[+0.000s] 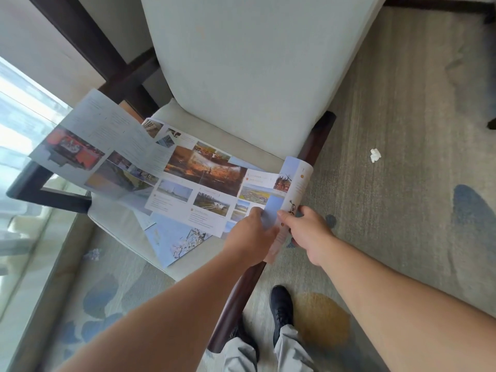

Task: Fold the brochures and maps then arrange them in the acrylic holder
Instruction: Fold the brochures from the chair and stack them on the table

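A long unfolded brochure (198,178) with photos lies spread across the armchair seat (171,114), its left end lifted over the armrest. Its right end panel (295,183) curls up and over toward the left. My left hand (252,234) pinches the brochure's near edge just left of that fold. My right hand (306,232) grips the curled panel at its near edge. A second sheet, a blue map (171,240), lies under the brochure on the seat. No acrylic holder is in view.
The cream armchair has dark wooden arms (236,296) and a tall back (241,63). A window (21,135) runs along the left. Patterned carpet (402,183) surrounds the chair, with a white paper scrap (375,154) on it. My shoe (281,304) stands by the chair.
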Demonstrator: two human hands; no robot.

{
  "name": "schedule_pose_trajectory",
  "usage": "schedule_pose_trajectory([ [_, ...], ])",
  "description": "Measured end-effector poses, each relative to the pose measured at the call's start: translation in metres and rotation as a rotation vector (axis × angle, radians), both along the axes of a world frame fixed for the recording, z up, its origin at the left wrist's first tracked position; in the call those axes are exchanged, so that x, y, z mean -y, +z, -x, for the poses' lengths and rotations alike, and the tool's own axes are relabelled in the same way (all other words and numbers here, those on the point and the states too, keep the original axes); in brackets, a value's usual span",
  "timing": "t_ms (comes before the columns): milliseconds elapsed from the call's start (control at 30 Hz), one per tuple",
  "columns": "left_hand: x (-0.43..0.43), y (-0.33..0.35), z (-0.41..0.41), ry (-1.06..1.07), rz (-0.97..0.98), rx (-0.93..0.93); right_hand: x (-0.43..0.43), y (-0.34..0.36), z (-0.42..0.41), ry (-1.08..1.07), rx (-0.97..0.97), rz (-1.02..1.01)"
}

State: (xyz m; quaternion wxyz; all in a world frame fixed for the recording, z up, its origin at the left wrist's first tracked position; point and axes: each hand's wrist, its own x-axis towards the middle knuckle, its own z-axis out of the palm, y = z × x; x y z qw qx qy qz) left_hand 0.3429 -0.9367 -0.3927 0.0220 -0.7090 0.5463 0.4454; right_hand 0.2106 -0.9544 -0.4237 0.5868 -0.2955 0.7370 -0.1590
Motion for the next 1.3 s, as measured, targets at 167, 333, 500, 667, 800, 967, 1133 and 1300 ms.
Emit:
schedule_pose_trajectory([
  [167,-0.001,-0.004,0.001,0.051,0.073,0.050,-0.002,0.003,0.000,0.033,-0.012,0.031],
  [333,0.003,-0.001,0.000,0.139,0.178,0.076,-0.008,0.006,0.003,0.047,0.010,0.036],
  [500,0.010,0.015,-0.015,0.334,0.320,0.008,-0.011,0.019,0.010,0.055,-0.049,0.093],
  [667,0.015,0.033,-0.046,0.556,0.294,-0.013,-0.006,0.028,0.001,0.096,-0.135,0.107],
  [800,0.007,0.037,-0.061,0.584,0.244,0.032,-0.002,0.029,-0.019,0.139,-0.166,0.088],
  [967,-0.005,0.030,-0.062,0.549,0.220,0.070,-0.002,0.025,-0.037,0.095,-0.181,0.072],
  [1133,-0.010,0.024,-0.063,0.480,0.237,0.103,-0.002,0.023,-0.042,0.110,-0.256,0.062],
  [1300,-0.011,0.025,-0.060,0.422,0.245,0.084,-0.002,0.031,-0.036,0.111,-0.278,0.046],
])
